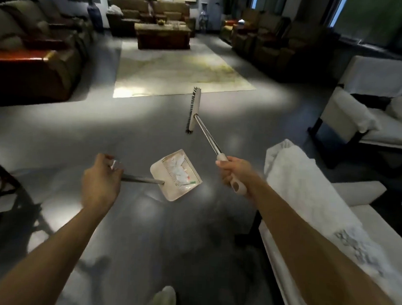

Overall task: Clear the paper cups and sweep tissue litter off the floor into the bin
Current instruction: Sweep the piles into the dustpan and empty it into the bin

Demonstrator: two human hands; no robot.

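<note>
Head view: fingers of the left hand (101,180) are clenched round the top of a thin metal handle (142,179). It carries the dustpan (171,195) low over the grey floor (139,127), roughly level, most likely so that the load does not slide out. That load is the tissue litter (179,172), a white crumpled heap in the pan with a small green and red scrap at its edge. Fingers of the right hand (234,174) are wrapped round the beige grip of the broom (207,134). Its shaft points forward and its bristled head (193,111) hangs clear of the floor, so it looks carried, not sweeping. Judging by this, the sweeping is done and the pan is on its way to the bin, which is not in view; I see no paper cups either. A pale rug (175,69) lies ahead, and a white cloth (308,190) is draped over a white seat on the right. No brand, label or writing can be read anywhere.
</note>
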